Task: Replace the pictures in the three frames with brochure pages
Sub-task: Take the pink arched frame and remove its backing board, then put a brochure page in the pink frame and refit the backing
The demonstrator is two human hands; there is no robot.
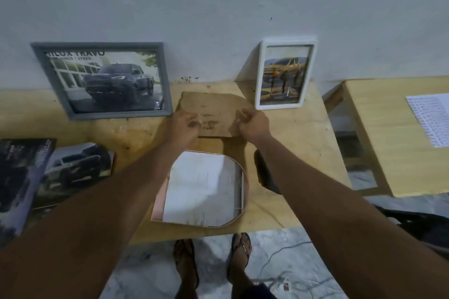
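Backing board (pixel 213 109) sits between left hand (pixel 183 126) and right hand (pixel 252 124), both gripping it.

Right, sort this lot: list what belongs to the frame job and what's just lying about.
Job: grey frame, white frame, pink frame, backing board gripped by left hand and right hand, brochure, loose page.
Lying about: printed sheet, side table.

1. Bare desk (pixel 308 133) lies open at 3 o'clock of the brown board (pixel 213 109).
2. Grey frame (pixel 104 80) at 10 o'clock and white frame (pixel 285 73) at 1 o'clock stand against the wall (pixel 218 7), blocking the back.
3. A pink frame (pixel 158 210) lies flat at 6 o'clock; brochures (pixel 73 170) crowd 8 o'clock.
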